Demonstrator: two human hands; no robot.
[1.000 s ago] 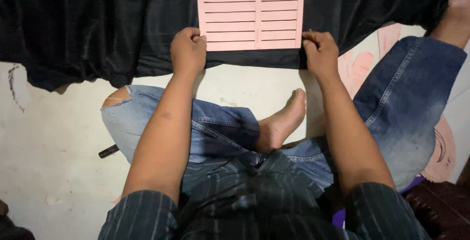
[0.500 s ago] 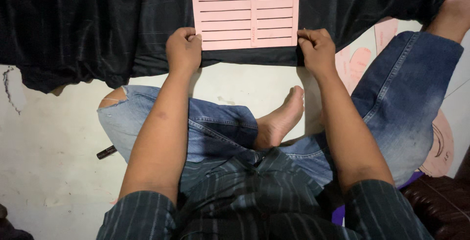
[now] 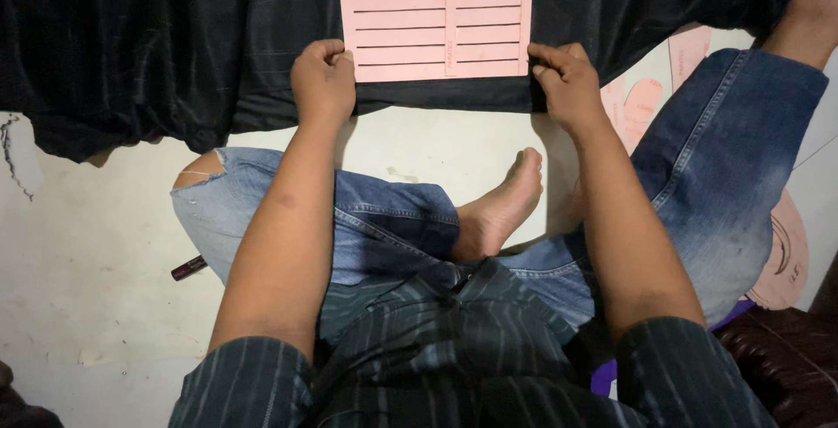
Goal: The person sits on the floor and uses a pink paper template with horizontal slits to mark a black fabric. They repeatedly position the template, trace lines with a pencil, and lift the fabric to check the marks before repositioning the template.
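pink slotted card (image 3: 436, 25) barely shifts on black cloth (image 3: 175, 35); left hand (image 3: 323, 79) and right hand (image 3: 567, 79) still pinch its lower corners.

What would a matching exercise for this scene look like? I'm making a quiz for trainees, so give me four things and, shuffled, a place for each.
Things:
1. pink slotted card
2. left hand
3. right hand
4. black fabric

Places:
A. spread over the floor, under the card
B. at the card's lower left corner
C. lying flat on the dark cloth, top centre
D. at the card's lower right corner

Pairs: 1-C, 2-B, 3-D, 4-A
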